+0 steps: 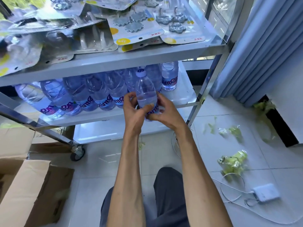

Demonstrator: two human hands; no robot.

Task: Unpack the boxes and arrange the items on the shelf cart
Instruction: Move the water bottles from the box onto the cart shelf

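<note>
A: Centre of frame: your left hand [133, 108] and right hand [161, 110] both hold one water bottle [146, 94], upright with a slight tilt, white cap uppermost. What is the state of each grip?

B: Both grips are closed around the bottle's lower half. Your left fingers curl round its left side; your right thumb lies across the front above the label, with the fingers wrapped behind. The bottle is in front of the middle shelf [185, 95] of the shelf cart [211, 76], at that shelf's front edge.

A: And what is on that shelf?

B: A row of water bottles [91, 99] of the same kind runs from the left of the frame to the centre, closely packed, labels facing you. One further bottle [169, 76] stands apart towards the right of the shelf, further back.

A: Upper part of the frame?

B: The top shelf carries overlapping blister packs [136, 25], some showing grey flower-shaped pieces.

A: Lower part?

B: Lower left: open cardboard boxes [27, 190] on the tiled floor, beside the cart's caster [77, 153]. Right: scraps of green plastic wrap [232, 161] lie scattered. Lower right: a white charger [266, 192] with its cable.
</note>
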